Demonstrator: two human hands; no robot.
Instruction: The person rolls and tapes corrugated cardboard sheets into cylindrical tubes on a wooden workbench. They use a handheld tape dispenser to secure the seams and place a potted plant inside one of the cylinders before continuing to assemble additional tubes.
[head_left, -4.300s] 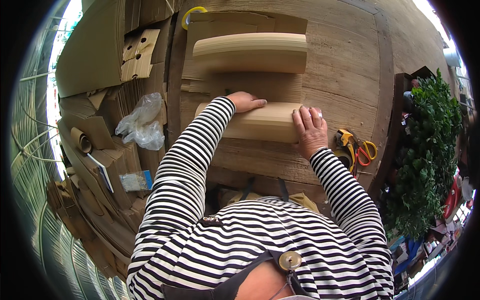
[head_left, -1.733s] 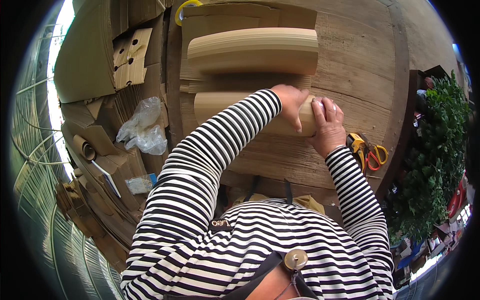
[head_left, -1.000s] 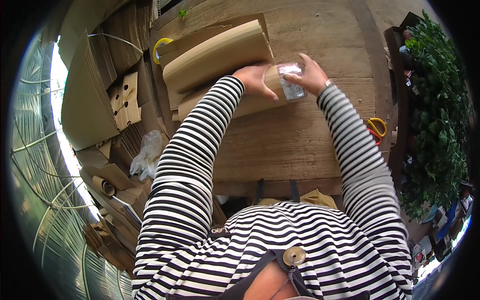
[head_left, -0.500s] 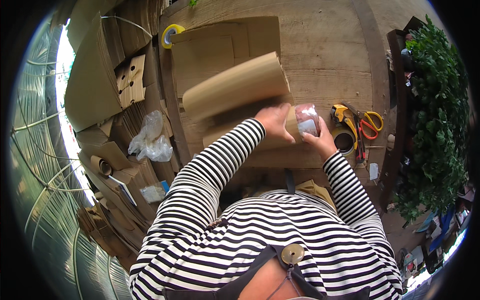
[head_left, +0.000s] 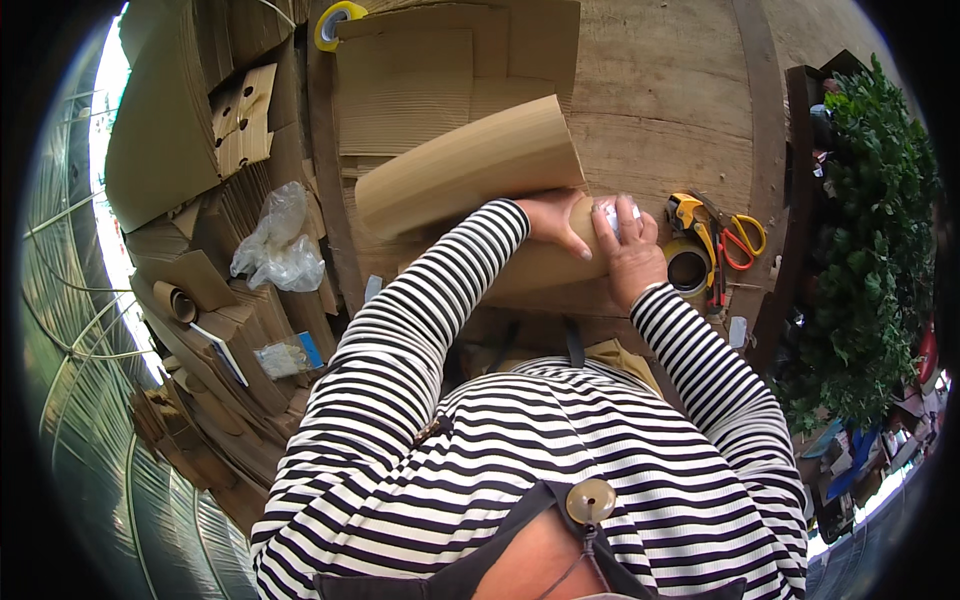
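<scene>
1. While two hands work at the end of a cardboard roll, a plank table (head_left: pixel 660 90) spreads beneath them; the person wears a black-and-white striped top (head_left: pixel 560 430).
2. Stacked cardboard (head_left: pixel 165 110) lines the table's left side, with leafy greenery (head_left: pixel 850 270) along its right.
3. Flat cardboard sheets (head_left: pixel 410 90) lie at the far side of the work area.
4. Just in front of them sits a curved cardboard piece (head_left: pixel 470 165), slanting upward to the right.
5. Nearer the person, the cardboard roll (head_left: pixel 550 275) lies on the table, partly hidden by the left sleeve.
6. At its right end, the left hand (head_left: pixel 555 222) rests with thumb spread from the fingers; hidden fingertips leave the firmness of its hold unclear. Beside it, the right hand (head_left: pixel 636 258) bends its fingers close together over the end, thumb out of sight, its grip impossible to tell.
7. Clear plastic (head_left: pixel 280 240) lies crumpled on the stacks.
8. Scissors (head_left: pixel 738 236), a yellow-and-black tool (head_left: pixel 688 215) and a tape roll (head_left: pixel 687 249) cluster right of the right hand.
9. Something silvery-white (head_left: pixel 612 215) shows at the right fingers.
</scene>
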